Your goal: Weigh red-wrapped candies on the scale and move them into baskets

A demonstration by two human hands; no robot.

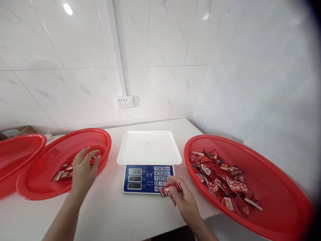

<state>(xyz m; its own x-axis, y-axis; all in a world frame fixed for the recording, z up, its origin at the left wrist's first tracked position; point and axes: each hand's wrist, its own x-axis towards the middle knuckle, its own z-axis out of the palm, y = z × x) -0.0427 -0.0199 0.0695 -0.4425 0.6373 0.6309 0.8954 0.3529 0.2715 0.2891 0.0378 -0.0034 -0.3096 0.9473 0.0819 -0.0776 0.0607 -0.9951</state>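
My left hand (84,169) hangs over the left red basket (37,184), its curved fingers apart. Beyond its fingertips shows a bit of a red packet (94,155); no grip on it is visible. More small red packets (62,172) lie in the bottom of that basket, partly covered by the hand. In front of the scale's keypad, my right hand (184,199) pinches a small red snack packet (165,191) between thumb and fingers. The blue scale (145,179) carries a white tray (149,147) with nothing on it.
The large red basket (278,187) on the right holds many mixed red snack packets (225,182). Another red basket (17,150) stands at the far left, overlapping its neighbour. A tiled wall with a power socket (125,101) rises behind the white table (112,214).
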